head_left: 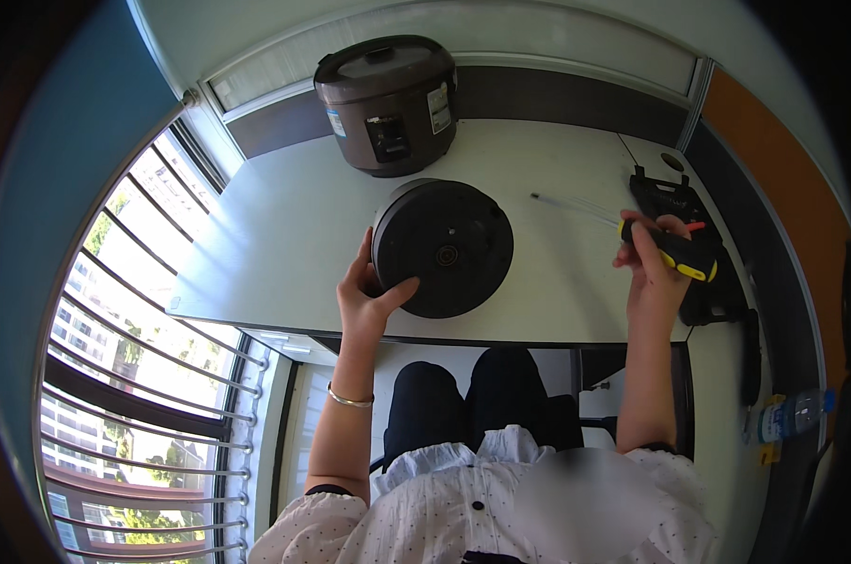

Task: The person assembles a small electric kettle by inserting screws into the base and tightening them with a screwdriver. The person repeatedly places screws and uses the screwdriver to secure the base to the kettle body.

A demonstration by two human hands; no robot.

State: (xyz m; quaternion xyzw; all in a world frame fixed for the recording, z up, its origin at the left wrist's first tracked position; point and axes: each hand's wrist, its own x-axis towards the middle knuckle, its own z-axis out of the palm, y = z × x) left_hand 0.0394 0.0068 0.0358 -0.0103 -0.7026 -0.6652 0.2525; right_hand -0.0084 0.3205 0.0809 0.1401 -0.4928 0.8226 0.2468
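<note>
My left hand [370,290] grips the edge of an electric kettle [453,221], thumb on its round black underside and fingers round its side. The kettle is turned so that its underside faces me, with a ringed socket at the centre. A strip of its lighter side shows at the upper left. In my right hand [653,256] is a screwdriver [684,254] with a black and yellow handle, my fingers closed round it. Its long thin shaft points left toward the kettle, with the tip apart from it.
A brown rice cooker [385,108] stands at the back of the white table [275,226]. An open black tool case [674,197] lies on the right. Beyond the right front corner is a water bottle [796,416]. A barred window [143,376] is on the left.
</note>
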